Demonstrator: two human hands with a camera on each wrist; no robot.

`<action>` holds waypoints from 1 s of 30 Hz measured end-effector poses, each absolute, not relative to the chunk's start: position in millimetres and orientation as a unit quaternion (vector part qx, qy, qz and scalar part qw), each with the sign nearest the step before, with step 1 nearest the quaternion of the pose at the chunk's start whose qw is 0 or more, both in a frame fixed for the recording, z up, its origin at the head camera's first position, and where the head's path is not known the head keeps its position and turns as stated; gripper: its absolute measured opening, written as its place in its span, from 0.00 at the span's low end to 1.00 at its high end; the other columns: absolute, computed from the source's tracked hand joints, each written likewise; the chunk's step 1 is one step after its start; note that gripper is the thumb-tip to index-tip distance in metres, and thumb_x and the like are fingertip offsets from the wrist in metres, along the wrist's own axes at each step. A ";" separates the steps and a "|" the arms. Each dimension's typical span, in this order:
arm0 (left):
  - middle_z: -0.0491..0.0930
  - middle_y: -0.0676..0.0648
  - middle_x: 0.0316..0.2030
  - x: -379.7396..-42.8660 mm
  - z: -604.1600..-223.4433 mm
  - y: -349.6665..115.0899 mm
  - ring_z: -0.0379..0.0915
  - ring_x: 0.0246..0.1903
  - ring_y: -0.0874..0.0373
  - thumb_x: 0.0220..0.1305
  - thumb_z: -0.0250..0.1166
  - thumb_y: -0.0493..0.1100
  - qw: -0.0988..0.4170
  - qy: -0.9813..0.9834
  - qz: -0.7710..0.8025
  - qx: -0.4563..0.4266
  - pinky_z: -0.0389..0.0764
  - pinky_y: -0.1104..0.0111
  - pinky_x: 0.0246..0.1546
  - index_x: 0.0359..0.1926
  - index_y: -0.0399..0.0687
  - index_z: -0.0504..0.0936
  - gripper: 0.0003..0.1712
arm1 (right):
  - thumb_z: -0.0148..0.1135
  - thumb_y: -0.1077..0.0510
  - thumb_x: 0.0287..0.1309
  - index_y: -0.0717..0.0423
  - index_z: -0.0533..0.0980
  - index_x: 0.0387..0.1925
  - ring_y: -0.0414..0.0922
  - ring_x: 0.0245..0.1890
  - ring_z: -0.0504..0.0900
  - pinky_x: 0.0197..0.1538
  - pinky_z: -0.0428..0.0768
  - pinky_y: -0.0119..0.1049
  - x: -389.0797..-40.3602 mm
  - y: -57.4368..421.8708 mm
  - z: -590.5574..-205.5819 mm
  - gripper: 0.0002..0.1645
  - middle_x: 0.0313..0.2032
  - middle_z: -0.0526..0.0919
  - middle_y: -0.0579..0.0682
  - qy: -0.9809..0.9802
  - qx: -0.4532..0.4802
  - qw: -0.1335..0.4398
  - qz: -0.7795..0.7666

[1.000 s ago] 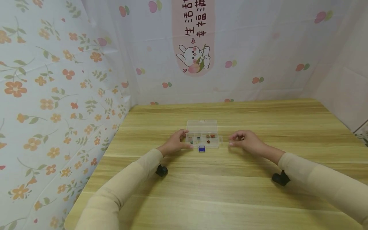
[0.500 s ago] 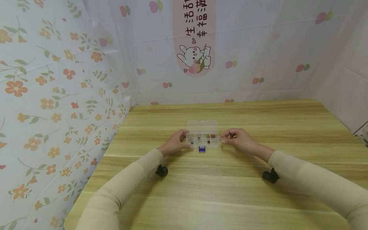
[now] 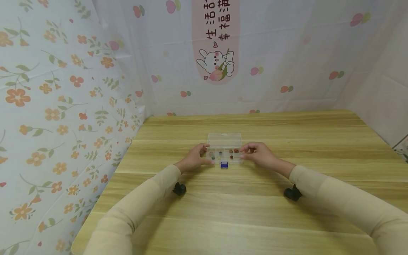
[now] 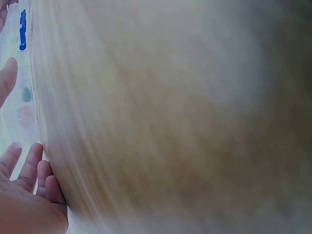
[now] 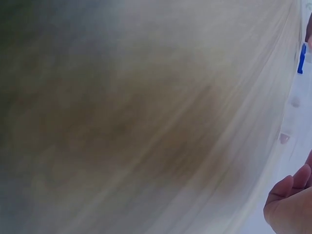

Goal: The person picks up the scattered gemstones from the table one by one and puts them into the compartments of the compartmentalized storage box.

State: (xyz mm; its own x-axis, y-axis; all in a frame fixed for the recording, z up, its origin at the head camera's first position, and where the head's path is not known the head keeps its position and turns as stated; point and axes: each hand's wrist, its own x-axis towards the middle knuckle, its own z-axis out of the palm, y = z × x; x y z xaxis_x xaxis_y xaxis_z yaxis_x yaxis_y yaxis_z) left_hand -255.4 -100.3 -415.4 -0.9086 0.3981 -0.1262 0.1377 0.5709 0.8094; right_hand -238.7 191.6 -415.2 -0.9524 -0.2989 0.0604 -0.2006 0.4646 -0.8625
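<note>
A clear plastic compartment box [image 3: 226, 160] lies on the table with its lid [image 3: 224, 140] folded back and a blue latch [image 3: 224, 165] at its front. Small coloured pieces sit in its compartments, among them a green one [image 3: 213, 158] and a dark red one [image 3: 231, 157]. My left hand [image 3: 195, 157] holds the box's left end, thumb near the front corner and fingers toward the back. At the right end, my right hand [image 3: 259, 154] grips the box between thumb and fingers. Both wrist views catch only part of the box and hands.
The wooden table [image 3: 204, 209] extends around the box on all sides. A patterned white cloth [image 3: 274, 53] hangs behind it, and a flowered cloth [image 3: 63, 117] hangs along the left. Dark wrist-worn devices [image 3: 180, 189] sit under both sleeves.
My right hand has moved left from beside the box to its right end, now in contact with it. The left hand and the box have stayed nearly in place.
</note>
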 end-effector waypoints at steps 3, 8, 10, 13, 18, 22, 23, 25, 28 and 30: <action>0.68 0.45 0.57 -257.1 -416.1 -100.5 0.62 0.61 0.47 0.55 0.75 0.46 0.147 0.875 0.434 0.155 0.64 0.53 0.62 0.69 0.47 0.65 0.43 | 0.71 0.59 0.56 0.62 0.83 0.42 0.48 0.33 0.68 0.31 0.68 0.36 -240.8 189.0 -415.9 0.13 0.37 0.75 0.53 0.855 -0.148 0.051 -0.494; 0.68 0.45 0.56 -259.1 -418.1 -101.0 0.63 0.61 0.48 0.55 0.75 0.46 0.147 0.877 0.429 0.156 0.65 0.54 0.62 0.69 0.47 0.65 0.44 | 0.71 0.59 0.55 0.61 0.83 0.41 0.48 0.31 0.67 0.30 0.68 0.35 -242.7 185.4 -417.1 0.13 0.36 0.74 0.53 0.853 -0.151 0.055 -0.496; 0.68 0.46 0.56 -259.0 -418.7 -101.4 0.63 0.61 0.48 0.55 0.75 0.46 0.149 0.877 0.430 0.155 0.65 0.54 0.62 0.69 0.48 0.65 0.44 | 0.71 0.59 0.55 0.61 0.83 0.41 0.48 0.30 0.67 0.29 0.67 0.35 -242.8 184.4 -417.1 0.12 0.35 0.74 0.53 0.855 -0.149 0.056 -0.494; 0.68 0.45 0.57 -259.2 -419.2 -101.7 0.63 0.61 0.47 0.55 0.75 0.46 0.149 0.876 0.432 0.156 0.65 0.53 0.62 0.69 0.48 0.65 0.43 | 0.71 0.60 0.56 0.60 0.83 0.41 0.48 0.30 0.66 0.30 0.67 0.36 -242.5 182.9 -415.9 0.11 0.35 0.74 0.52 0.859 -0.148 0.057 -0.487; 0.68 0.45 0.57 -259.2 -420.1 -101.4 0.63 0.62 0.47 0.55 0.75 0.47 0.145 0.878 0.428 0.156 0.64 0.54 0.62 0.69 0.47 0.65 0.43 | 0.71 0.60 0.56 0.60 0.84 0.40 0.48 0.29 0.66 0.32 0.66 0.38 -242.5 180.6 -414.0 0.11 0.33 0.74 0.51 0.865 -0.150 0.059 -0.475; 0.68 0.45 0.58 -259.8 -420.2 -101.1 0.63 0.61 0.48 0.55 0.75 0.47 0.145 0.880 0.426 0.153 0.65 0.54 0.62 0.69 0.48 0.65 0.43 | 0.70 0.60 0.56 0.60 0.84 0.40 0.47 0.29 0.65 0.32 0.66 0.39 -243.3 179.6 -413.4 0.10 0.34 0.74 0.51 0.867 -0.151 0.066 -0.471; 0.68 0.45 0.57 -259.9 -420.3 -101.2 0.63 0.61 0.48 0.55 0.75 0.47 0.146 0.879 0.427 0.153 0.65 0.54 0.62 0.69 0.48 0.65 0.43 | 0.71 0.59 0.56 0.60 0.84 0.40 0.47 0.29 0.65 0.32 0.66 0.39 -243.4 179.4 -413.2 0.11 0.34 0.74 0.51 0.867 -0.151 0.067 -0.470; 0.68 0.45 0.57 -259.9 -420.4 -101.3 0.63 0.62 0.47 0.55 0.75 0.47 0.146 0.879 0.428 0.152 0.64 0.54 0.62 0.69 0.48 0.65 0.43 | 0.71 0.59 0.56 0.59 0.84 0.41 0.47 0.29 0.65 0.32 0.66 0.39 -243.5 179.1 -413.0 0.11 0.34 0.74 0.51 0.868 -0.151 0.069 -0.469; 0.68 0.45 0.57 -260.1 -420.4 -101.4 0.62 0.62 0.47 0.55 0.75 0.47 0.146 0.878 0.429 0.153 0.64 0.53 0.62 0.69 0.48 0.65 0.43 | 0.71 0.59 0.56 0.59 0.84 0.41 0.47 0.28 0.65 0.32 0.67 0.39 -244.0 178.7 -412.9 0.12 0.34 0.74 0.52 0.869 -0.150 0.070 -0.467; 0.68 0.45 0.57 -260.2 -420.4 -101.4 0.62 0.63 0.47 0.55 0.75 0.47 0.146 0.878 0.429 0.153 0.64 0.53 0.62 0.69 0.48 0.65 0.43 | 0.71 0.58 0.56 0.59 0.84 0.41 0.47 0.28 0.65 0.31 0.67 0.38 -244.4 178.6 -413.1 0.12 0.34 0.73 0.52 0.869 -0.150 0.071 -0.466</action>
